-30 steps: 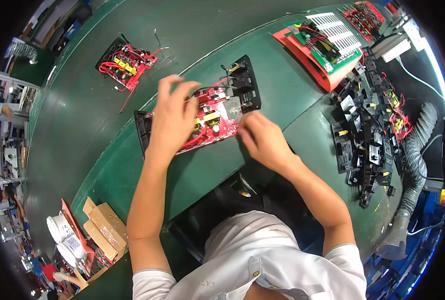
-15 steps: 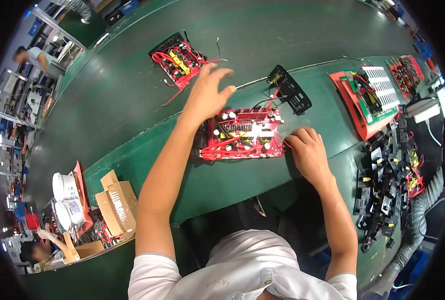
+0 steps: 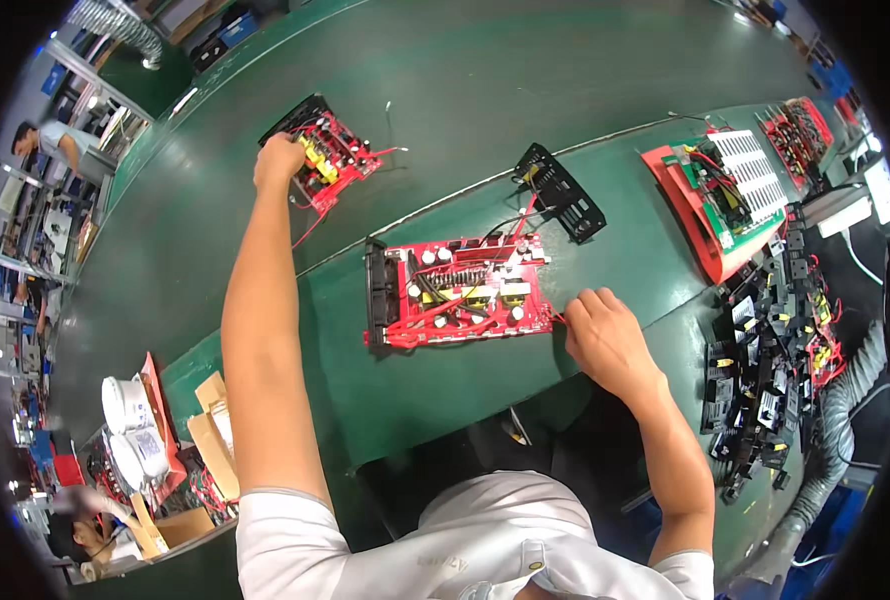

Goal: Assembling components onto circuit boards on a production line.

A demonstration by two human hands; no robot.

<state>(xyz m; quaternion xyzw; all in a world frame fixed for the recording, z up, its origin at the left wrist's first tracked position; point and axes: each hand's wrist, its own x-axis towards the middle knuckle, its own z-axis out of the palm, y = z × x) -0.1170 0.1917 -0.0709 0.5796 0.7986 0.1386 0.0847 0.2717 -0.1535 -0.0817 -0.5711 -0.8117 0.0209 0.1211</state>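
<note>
In front of me a red circuit board [image 3: 485, 322] lies flat on the green bench, crowded with capacitors, coils and thick red wires. A black end panel [image 3: 377, 290] stands along its left edge. At the board's right edge my right hand [image 3: 605, 335] has its fingers closed on a thin red wire [image 3: 556, 317]. My left hand [image 3: 279, 160] reaches far out and grips the left side of a second red circuit board [image 3: 340, 160] with yellow parts; its fingertips are partly hidden. Wires lead from the near board towards a loose black slotted panel [image 3: 565, 195].
A green board with a white finned part [image 3: 750, 175] rests on an orange-red sheet at the right. Many black parts [image 3: 760, 360] are piled beside a flexible grey duct [image 3: 837, 430]. White tubs [image 3: 125, 405] and an open cardboard box [image 3: 210, 435] stand at the left.
My left hand has moved left and away from me, onto the second circuit board, and its fingers have closed. My right hand stays by the near board's right edge.
</note>
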